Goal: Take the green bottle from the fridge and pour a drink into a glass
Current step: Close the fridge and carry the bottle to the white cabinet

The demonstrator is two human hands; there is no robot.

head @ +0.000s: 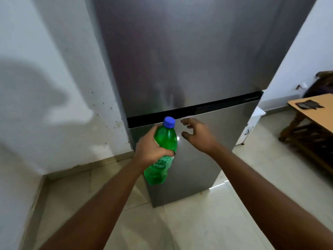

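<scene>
Green bottle (163,150) in left hand (150,152); right hand (198,135) seemingly touching fridge (207,69).

Soft, dim indoor light; big blurry shadow on left wall (45,87), small glare spots on fridge (180,69) & floor (219,184), wide-angle bend at edges, slight blur

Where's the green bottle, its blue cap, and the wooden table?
green bottle (166,139): head view, upper body.
blue cap (169,122): head view, side of cap.
wooden table (322,114): head view, bare tabletop.
</scene>
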